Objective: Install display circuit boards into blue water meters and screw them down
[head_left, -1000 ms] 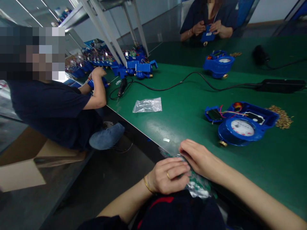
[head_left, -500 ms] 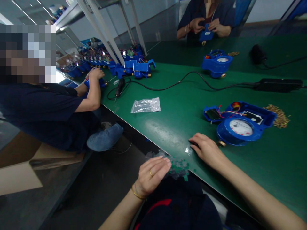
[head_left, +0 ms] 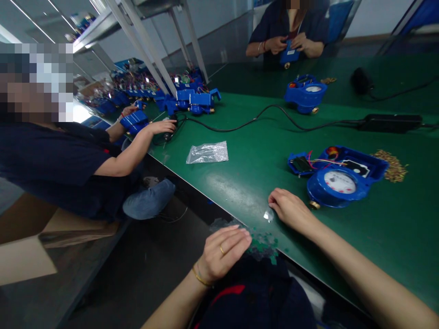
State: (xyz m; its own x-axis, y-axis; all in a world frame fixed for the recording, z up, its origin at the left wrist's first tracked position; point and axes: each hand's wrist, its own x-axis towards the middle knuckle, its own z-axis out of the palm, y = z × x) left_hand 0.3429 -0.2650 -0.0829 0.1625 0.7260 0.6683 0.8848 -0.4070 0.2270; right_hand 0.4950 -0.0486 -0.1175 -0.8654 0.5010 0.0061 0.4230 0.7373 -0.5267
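At the table's near edge, my left hand has its fingers stretched out side by side, beside a loose heap of small clear and green plastic pieces. Part of that heap is hidden behind the fingers. My right hand rests on the green table with thumb and fingers drawn together; whatever is between the fingertips is too small to tell. Just by its thumb lies a small clear film square. Beyond the right hand is a blue water meter, its housing open, with wires running to a small blue display cover.
Small brass-coloured screws lie behind the meter. A clear plastic bag is on the table. A black cable crosses to a black power adapter. Another blue meter stands farther back. Co-workers sit at left and across.
My right hand's thumb and fingers have closed together by the film square. My left hand has shifted slightly right. The co-worker at left has reached an arm to the black tool on the cable.
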